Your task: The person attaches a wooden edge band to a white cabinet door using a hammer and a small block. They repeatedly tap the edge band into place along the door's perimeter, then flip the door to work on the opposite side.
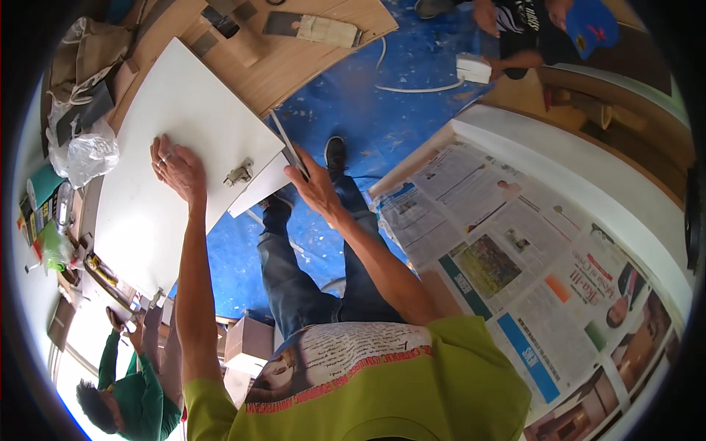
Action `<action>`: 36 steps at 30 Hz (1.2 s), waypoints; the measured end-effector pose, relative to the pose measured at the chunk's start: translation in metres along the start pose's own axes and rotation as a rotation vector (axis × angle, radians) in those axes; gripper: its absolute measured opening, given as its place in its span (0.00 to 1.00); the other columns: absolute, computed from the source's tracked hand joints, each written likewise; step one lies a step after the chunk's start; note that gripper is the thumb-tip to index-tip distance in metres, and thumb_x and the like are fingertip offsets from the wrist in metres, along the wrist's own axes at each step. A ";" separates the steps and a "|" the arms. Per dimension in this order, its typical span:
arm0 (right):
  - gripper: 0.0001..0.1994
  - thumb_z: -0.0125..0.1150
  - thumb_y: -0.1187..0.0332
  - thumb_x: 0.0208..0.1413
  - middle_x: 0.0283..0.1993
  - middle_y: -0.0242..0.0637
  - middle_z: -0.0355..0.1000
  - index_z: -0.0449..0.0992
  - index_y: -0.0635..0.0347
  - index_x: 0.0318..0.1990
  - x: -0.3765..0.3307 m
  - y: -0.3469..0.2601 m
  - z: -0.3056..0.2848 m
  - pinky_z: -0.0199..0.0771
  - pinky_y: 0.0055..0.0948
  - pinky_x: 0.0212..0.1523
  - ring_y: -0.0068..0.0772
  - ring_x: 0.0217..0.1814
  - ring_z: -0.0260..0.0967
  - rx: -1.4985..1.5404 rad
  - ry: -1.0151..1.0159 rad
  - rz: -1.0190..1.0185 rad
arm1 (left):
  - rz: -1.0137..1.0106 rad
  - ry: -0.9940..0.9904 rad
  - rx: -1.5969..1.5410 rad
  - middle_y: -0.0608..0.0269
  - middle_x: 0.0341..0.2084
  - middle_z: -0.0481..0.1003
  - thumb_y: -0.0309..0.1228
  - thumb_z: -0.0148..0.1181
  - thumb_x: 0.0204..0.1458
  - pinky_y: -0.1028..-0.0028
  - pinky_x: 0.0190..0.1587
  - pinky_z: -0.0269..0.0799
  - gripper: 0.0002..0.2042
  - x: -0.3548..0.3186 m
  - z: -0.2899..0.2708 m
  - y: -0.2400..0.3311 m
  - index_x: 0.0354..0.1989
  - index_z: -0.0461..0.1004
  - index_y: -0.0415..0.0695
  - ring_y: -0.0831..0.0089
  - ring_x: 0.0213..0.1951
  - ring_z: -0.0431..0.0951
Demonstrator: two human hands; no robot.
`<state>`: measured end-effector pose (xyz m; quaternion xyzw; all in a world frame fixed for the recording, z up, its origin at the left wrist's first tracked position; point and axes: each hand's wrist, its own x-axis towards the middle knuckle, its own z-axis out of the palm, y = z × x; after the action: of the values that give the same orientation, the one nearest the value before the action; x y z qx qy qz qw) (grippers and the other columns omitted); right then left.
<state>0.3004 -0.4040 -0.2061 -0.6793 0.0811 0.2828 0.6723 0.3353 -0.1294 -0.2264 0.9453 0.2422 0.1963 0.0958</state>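
A white cabinet door panel [213, 110] lies on the wooden work table in front of me. My left hand [178, 169] rests on its face, palm down, fingers stretched out and holding nothing. Beside the panel's right edge, my right hand [318, 189] is closed around a long, thin, flat greyish tool [284, 137], perhaps a file. The tool runs along that edge, its far end pointing away from me. Between my hands a metal cabinet hinge [239, 173] is fixed to the panel. Another hinge [157, 297] sits at the panel's near end.
The wooden table [331, 18] carries a sanding board [312, 29]. A plastic bag [92, 153] and supplies crowd the left. Newspaper [485, 242] covers a surface at right. Two people work nearby, one in a green top [143, 400]. A white cable [419, 90] crosses the blue floor sheet [397, 136].
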 end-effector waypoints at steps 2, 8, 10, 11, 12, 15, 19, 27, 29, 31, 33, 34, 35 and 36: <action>0.26 0.52 0.56 0.65 0.55 0.47 0.73 0.62 0.54 0.67 -0.008 -0.002 0.007 0.67 0.30 0.55 0.36 0.56 0.69 -0.005 0.032 -0.012 | 0.004 -0.007 -0.006 0.52 0.60 0.67 0.31 0.49 0.57 0.55 0.66 0.52 0.19 0.004 -0.003 -0.002 0.57 0.69 0.43 0.57 0.64 0.62; 0.22 0.47 0.57 0.68 0.26 0.23 0.58 0.64 0.53 0.66 -0.047 -0.019 0.031 0.56 0.20 0.26 0.15 0.26 0.52 0.154 0.211 0.016 | 0.022 0.051 -0.092 0.57 0.59 0.69 0.31 0.52 0.57 0.54 0.65 0.54 0.17 0.002 -0.002 -0.010 0.56 0.71 0.46 0.59 0.63 0.64; 0.21 0.46 0.58 0.69 0.25 0.21 0.55 0.64 0.52 0.65 -0.057 -0.033 0.049 0.53 0.17 0.25 0.13 0.26 0.50 0.175 0.210 0.006 | 0.050 0.042 -0.195 0.55 0.59 0.69 0.29 0.52 0.58 0.55 0.65 0.55 0.16 0.000 -0.002 -0.016 0.55 0.71 0.47 0.59 0.63 0.64; 0.21 0.46 0.59 0.69 0.25 0.21 0.55 0.64 0.53 0.65 -0.060 -0.040 0.059 0.53 0.18 0.24 0.13 0.25 0.50 0.128 0.217 -0.022 | 0.068 0.024 -0.245 0.55 0.58 0.69 0.29 0.52 0.58 0.55 0.65 0.55 0.16 -0.002 -0.004 -0.019 0.55 0.71 0.47 0.58 0.63 0.65; 0.21 0.45 0.59 0.69 0.25 0.21 0.54 0.64 0.53 0.66 -0.063 -0.048 0.071 0.53 0.17 0.24 0.13 0.25 0.49 0.109 0.202 -0.070 | 0.083 0.010 -0.299 0.54 0.58 0.69 0.29 0.51 0.59 0.55 0.65 0.55 0.15 -0.005 -0.008 -0.024 0.55 0.71 0.46 0.58 0.63 0.65; 0.21 0.44 0.59 0.70 0.23 0.21 0.55 0.62 0.52 0.67 -0.069 -0.075 0.113 0.52 0.17 0.21 0.13 0.22 0.50 0.162 0.148 -0.122 | -0.218 -0.138 -0.912 0.51 0.55 0.72 0.28 0.47 0.63 0.62 0.63 0.59 0.14 -0.031 -0.048 -0.030 0.55 0.70 0.38 0.61 0.59 0.69; 0.14 0.40 0.59 0.71 0.20 0.24 0.56 0.68 0.56 0.36 -0.060 -0.075 0.188 0.52 0.19 0.17 0.16 0.17 0.51 0.091 0.075 -0.253 | -0.252 -0.511 -1.101 0.50 0.49 0.74 0.33 0.41 0.67 0.65 0.60 0.63 0.17 -0.089 -0.137 -0.065 0.54 0.70 0.34 0.63 0.54 0.72; 0.28 0.40 0.53 0.69 0.38 0.36 0.68 0.54 0.59 0.70 -0.076 -0.104 0.340 0.70 0.26 0.36 0.25 0.32 0.66 0.131 -0.287 -0.163 | -0.600 -0.490 -1.110 0.56 0.28 0.75 0.38 0.55 0.61 0.67 0.34 0.69 0.18 -0.147 -0.251 -0.155 0.53 0.68 0.39 0.70 0.28 0.72; 0.28 0.38 0.53 0.70 0.47 0.43 0.69 0.52 0.59 0.71 -0.082 -0.092 0.360 0.73 0.30 0.45 0.30 0.39 0.70 -0.054 -0.310 -0.254 | -0.686 -0.308 -1.064 0.59 0.27 0.74 0.37 0.56 0.61 0.71 0.32 0.69 0.18 -0.162 -0.251 -0.184 0.54 0.67 0.39 0.76 0.29 0.71; 0.28 0.38 0.53 0.70 0.53 0.46 0.67 0.52 0.59 0.71 -0.082 -0.090 0.356 0.72 0.32 0.49 0.33 0.46 0.71 -0.168 -0.370 -0.253 | -0.789 -0.096 -1.048 0.63 0.27 0.73 0.34 0.56 0.61 0.75 0.32 0.68 0.16 -0.165 -0.252 -0.215 0.52 0.68 0.38 0.78 0.30 0.71; 0.27 0.37 0.54 0.71 0.54 0.46 0.68 0.53 0.59 0.71 -0.081 -0.081 0.348 0.73 0.33 0.51 0.35 0.48 0.73 -0.244 -0.359 -0.269 | -0.842 0.123 -1.113 0.65 0.29 0.72 0.30 0.55 0.61 0.79 0.33 0.68 0.11 -0.170 -0.249 -0.266 0.48 0.68 0.37 0.79 0.33 0.70; 0.27 0.37 0.54 0.70 0.53 0.45 0.68 0.53 0.59 0.71 -0.082 -0.075 0.340 0.72 0.34 0.51 0.34 0.48 0.72 -0.272 -0.336 -0.247 | -0.773 0.150 -0.908 0.63 0.31 0.72 0.29 0.55 0.61 0.78 0.35 0.68 0.11 -0.169 -0.252 -0.295 0.48 0.68 0.37 0.79 0.34 0.70; 0.27 0.38 0.54 0.70 0.53 0.44 0.68 0.54 0.59 0.70 -0.082 -0.070 0.331 0.72 0.34 0.52 0.34 0.48 0.72 -0.291 -0.315 -0.223 | -0.828 0.082 -0.762 0.60 0.31 0.73 0.29 0.56 0.61 0.75 0.35 0.70 0.11 -0.168 -0.258 -0.325 0.48 0.69 0.37 0.77 0.34 0.71; 0.27 0.38 0.53 0.70 0.52 0.43 0.67 0.55 0.59 0.70 -0.081 -0.066 0.323 0.72 0.34 0.53 0.34 0.47 0.71 -0.308 -0.287 -0.198 | -0.817 0.123 -0.718 0.57 0.31 0.75 0.30 0.57 0.60 0.73 0.36 0.71 0.11 -0.159 -0.266 -0.345 0.47 0.69 0.36 0.75 0.34 0.74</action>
<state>0.1770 -0.1102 -0.0883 -0.7315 -0.1265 0.3179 0.5897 -0.0485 0.1129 -0.1326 0.6689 0.5127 0.2683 0.4665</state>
